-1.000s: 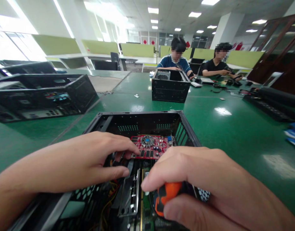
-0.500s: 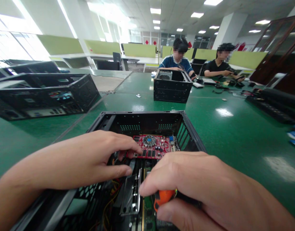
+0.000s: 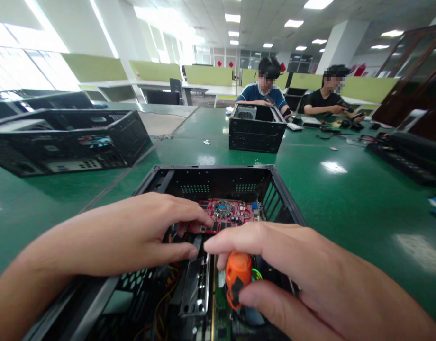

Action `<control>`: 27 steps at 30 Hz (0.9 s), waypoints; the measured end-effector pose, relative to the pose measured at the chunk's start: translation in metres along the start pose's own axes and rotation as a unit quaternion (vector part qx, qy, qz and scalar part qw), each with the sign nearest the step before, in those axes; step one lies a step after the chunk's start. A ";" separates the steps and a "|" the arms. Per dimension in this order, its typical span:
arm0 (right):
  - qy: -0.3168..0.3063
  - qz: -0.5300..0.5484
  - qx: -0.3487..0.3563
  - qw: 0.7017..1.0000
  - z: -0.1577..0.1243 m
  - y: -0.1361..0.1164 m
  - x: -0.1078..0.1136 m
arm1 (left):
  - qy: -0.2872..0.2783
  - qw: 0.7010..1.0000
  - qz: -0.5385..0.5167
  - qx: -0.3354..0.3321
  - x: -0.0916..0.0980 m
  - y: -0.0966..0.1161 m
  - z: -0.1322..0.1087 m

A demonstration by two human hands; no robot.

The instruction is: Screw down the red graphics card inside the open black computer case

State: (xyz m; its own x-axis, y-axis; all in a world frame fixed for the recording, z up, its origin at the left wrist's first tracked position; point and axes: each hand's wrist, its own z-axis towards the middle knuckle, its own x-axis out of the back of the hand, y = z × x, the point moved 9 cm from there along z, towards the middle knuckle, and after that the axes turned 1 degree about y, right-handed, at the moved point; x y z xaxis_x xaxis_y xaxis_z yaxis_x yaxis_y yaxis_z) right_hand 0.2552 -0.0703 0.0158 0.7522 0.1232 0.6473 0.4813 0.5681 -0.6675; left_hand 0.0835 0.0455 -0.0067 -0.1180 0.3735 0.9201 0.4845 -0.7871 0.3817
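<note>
An open black computer case lies in front of me, and both my hands reach over it. Inside, a red graphics card with a round fan sits near the far wall. My left hand is at the card's left front edge, thumb apart from the fingers; whether the fingertips touch it I cannot tell. My right hand holds an orange and black screwdriver by its handle, thumb against its side and index finger lifted; its shaft is hidden. A metal bracket lies left of the screwdriver.
Another open computer case stands at the left, and a further one stands ahead on the green table. Two people sit across. Dark parts and cables lie at the right.
My right hand's index finger has lifted and its grip has loosened, so more of the orange handle shows. My left hand has hardly moved. The view has shifted slightly.
</note>
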 end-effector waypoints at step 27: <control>0.155 -0.123 -0.002 0.980 0.006 0.010 0.021 | 0.000 1.000 -0.007 0.020 0.000 -0.005 -0.004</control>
State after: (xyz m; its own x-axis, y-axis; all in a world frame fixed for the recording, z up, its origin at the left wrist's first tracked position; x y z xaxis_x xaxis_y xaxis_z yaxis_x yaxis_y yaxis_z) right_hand 0.2732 -0.0574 0.0246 0.7130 -0.2720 0.6463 0.6674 0.5458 -0.5066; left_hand 0.0778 0.0475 -0.0086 -0.1251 0.3842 0.9148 0.5164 -0.7621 0.3906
